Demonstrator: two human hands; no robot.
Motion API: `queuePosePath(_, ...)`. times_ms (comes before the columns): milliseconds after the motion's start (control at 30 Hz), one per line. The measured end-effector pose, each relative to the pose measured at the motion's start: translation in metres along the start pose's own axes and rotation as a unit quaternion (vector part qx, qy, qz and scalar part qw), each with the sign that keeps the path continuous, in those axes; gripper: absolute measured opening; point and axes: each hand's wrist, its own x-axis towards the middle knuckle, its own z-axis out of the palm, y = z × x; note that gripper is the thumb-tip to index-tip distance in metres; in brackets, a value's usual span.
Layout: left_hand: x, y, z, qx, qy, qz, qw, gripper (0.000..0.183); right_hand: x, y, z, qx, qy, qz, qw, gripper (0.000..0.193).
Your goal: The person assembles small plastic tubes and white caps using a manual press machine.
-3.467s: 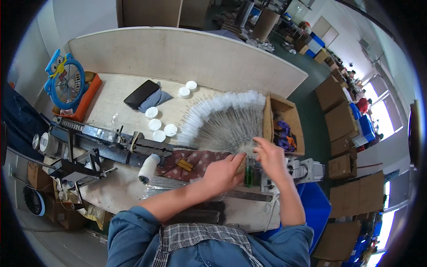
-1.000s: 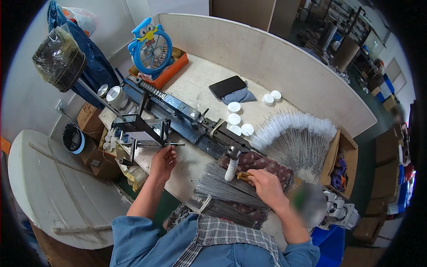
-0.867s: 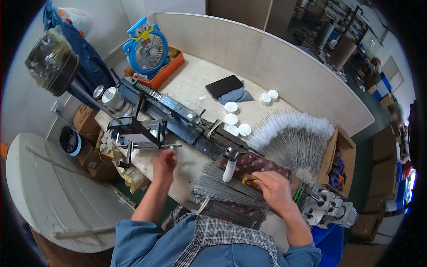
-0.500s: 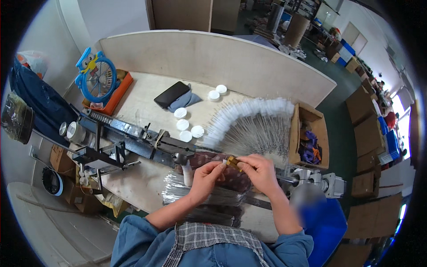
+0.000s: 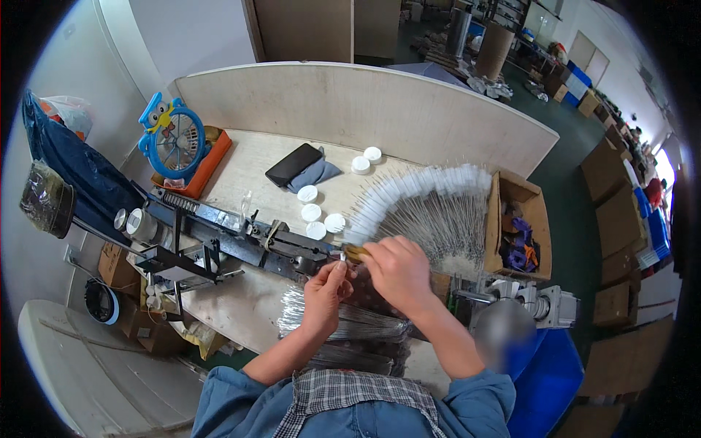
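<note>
The person's right hand point(image 5: 400, 271) is curled closed, its fingers wrapped on a small yellow-brown piece point(image 5: 355, 252) that pokes out past the fingertips, over the middle of the workbench point(image 5: 252, 150) and just beside the right end of a long dark metal rail point(image 5: 226, 232). The left hand point(image 5: 321, 296) comes up close by, thumb and fingertips drawn nearly together at a tiny white piece point(image 5: 342, 257); from where I stand I can't tell whether it is pinched or only touched. Below both hands, toward the bench's near edge, lies a bundle of thin grey wires point(image 5: 365, 325). A wide spread of white-tipped wires point(image 5: 445, 223) fans out toward the back right, just beside an open cardboard box point(image 5: 542, 226) at the right edge. Six white round caps point(image 5: 312, 212) sit left of that spread, and a dark phone point(image 5: 293, 164) rests on a grey-blue cloth point(image 5: 318, 174) nearer the back edge. At the back left corner a blue fan point(image 5: 177, 144) with a cartoon figure stands in an orange tray point(image 5: 212, 169).
</note>
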Motion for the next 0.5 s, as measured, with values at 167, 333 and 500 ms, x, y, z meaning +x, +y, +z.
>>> queuePosePath(167, 0.002, 0.004, -0.002, -0.005, -0.022, -0.024, 0.999, 0.02, 0.007, -0.004, 0.017, 0.033, -0.043, 0.012, 0.998, 0.016)
queuePosePath(333, 0.0, 0.006, -0.01, 0.003, -0.049, -0.022, 0.999, 0.026, 0.009, -0.01, 0.003, 0.134, -0.128, 0.152, 0.971, 0.016)
queuePosePath(500, 0.003, 0.015, -0.001, -0.016, -0.046, -0.069, 0.996, 0.04, 0.006, -0.006, 0.009, 0.146, -0.158, 0.183, 0.959, 0.019)
